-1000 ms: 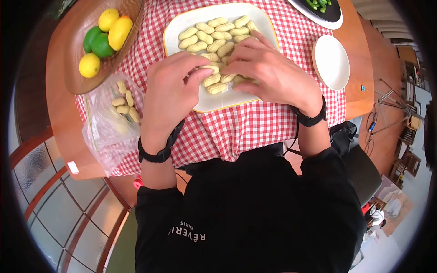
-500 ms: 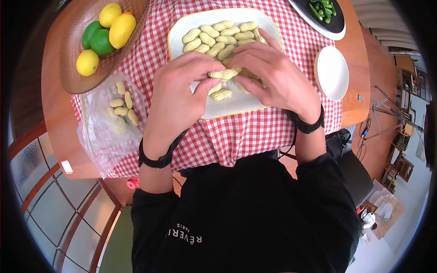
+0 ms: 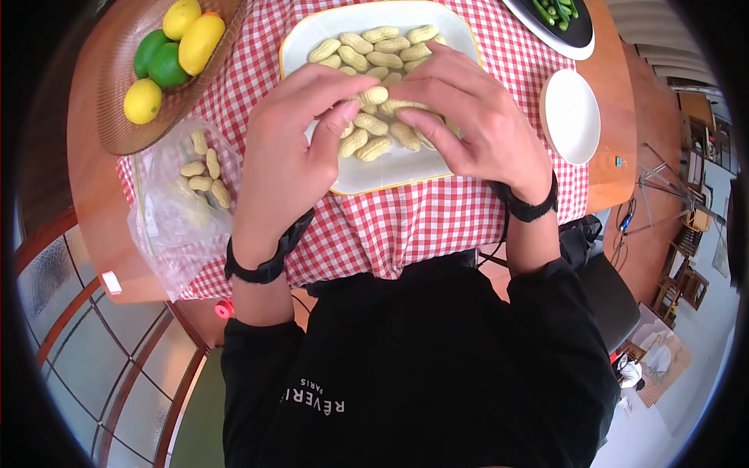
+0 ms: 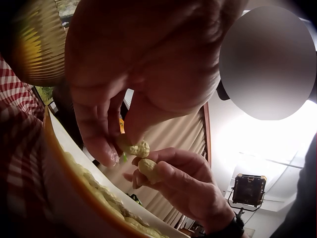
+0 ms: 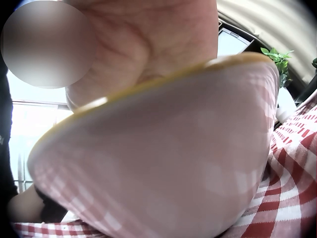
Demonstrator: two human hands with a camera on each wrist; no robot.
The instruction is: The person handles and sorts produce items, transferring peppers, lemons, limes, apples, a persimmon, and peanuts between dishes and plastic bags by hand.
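A person in a black T-shirt (image 3: 421,359) works over a yellow-rimmed white tray (image 3: 413,170) of unshelled peanuts (image 3: 351,59), set on a red-and-white gingham cloth (image 3: 433,222) that covers part of a wooden worktop (image 3: 94,234). The fingers of the left hand (image 3: 292,129) pinch one peanut (image 4: 134,148) above the tray; the fingers of the right hand (image 3: 480,117) grip another peanut piece (image 4: 147,168) just beside it, each partly hidden by fingertips. Whether the two are parts of one pod, I cannot tell. Both wrists wear black straps (image 3: 265,265). To the person's left, a clear plastic bag (image 3: 168,234) holds more peanuts, near a ribbed amber bowl (image 3: 117,132) of lemons (image 3: 201,45) and limes (image 3: 166,64). To the right stands a white dish (image 3: 570,117), with a black plate (image 3: 576,37) of green pods (image 3: 555,12) beyond it.
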